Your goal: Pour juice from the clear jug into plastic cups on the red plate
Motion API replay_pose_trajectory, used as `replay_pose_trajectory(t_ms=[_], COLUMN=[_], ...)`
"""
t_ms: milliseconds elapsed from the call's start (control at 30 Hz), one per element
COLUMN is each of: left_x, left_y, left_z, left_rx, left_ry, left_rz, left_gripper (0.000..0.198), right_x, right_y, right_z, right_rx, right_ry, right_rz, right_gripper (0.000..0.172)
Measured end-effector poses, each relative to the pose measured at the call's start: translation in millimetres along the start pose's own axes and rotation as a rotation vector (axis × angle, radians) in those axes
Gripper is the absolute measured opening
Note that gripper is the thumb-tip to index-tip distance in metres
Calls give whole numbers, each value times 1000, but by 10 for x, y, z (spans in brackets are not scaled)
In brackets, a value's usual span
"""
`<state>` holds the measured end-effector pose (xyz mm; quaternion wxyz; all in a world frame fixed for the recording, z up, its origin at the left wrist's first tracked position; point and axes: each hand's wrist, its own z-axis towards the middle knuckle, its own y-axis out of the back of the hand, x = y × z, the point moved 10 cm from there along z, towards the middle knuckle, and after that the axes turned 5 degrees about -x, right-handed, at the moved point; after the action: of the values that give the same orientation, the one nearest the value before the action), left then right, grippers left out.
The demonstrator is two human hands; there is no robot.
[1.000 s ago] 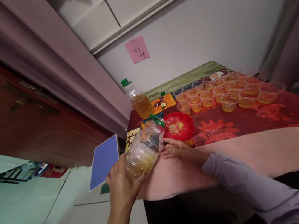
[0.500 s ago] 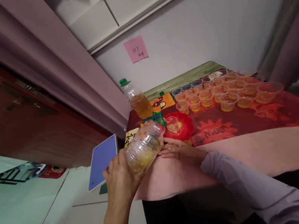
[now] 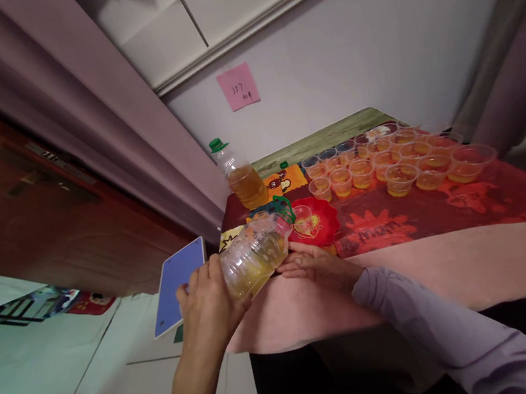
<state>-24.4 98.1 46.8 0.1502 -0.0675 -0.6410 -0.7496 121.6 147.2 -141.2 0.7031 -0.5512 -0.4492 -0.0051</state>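
Observation:
My left hand (image 3: 209,303) grips the base of a clear plastic bottle (image 3: 254,254) holding yellow liquid. The bottle is tilted, its green-handled neck pointing toward a small clear cup (image 3: 302,216) that stands on a red plate (image 3: 321,221). My right hand (image 3: 310,264) lies flat on the pink cloth (image 3: 457,272) beside the plate, fingers stretched out, touching the table just under the bottle's neck.
A second bottle (image 3: 241,177) with a green cap stands upright at the back left. Several small cups (image 3: 364,170) of amber liquid fill the back of the table. A blue board (image 3: 179,281) leans left of the table. A pink note (image 3: 238,86) sticks to the wall.
The bottle's neck has swung a little further toward the cup on the red plate. My left hand shifted slightly left and lower on the bottle; my right hand stayed put.

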Motion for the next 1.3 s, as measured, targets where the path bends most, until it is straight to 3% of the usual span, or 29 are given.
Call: replay_pose_trajectory(t_ms=[467, 833, 1300], left_x=[-47, -90, -125], left_y=[101, 185, 195], left_z=[79, 105, 182], left_rx=[57, 39, 72], left_ry=[-23, -67, -76], left_rz=[34, 60, 94], left_gripper=[69, 56, 71], right_x=[40, 62, 8], right_y=[-56, -109, -46], right_z=[-44, -65, -35], right_rx=[16, 42, 48], right_ry=[-12, -23, -15], right_rz=[24, 15, 3], right_gripper=[76, 80, 73])
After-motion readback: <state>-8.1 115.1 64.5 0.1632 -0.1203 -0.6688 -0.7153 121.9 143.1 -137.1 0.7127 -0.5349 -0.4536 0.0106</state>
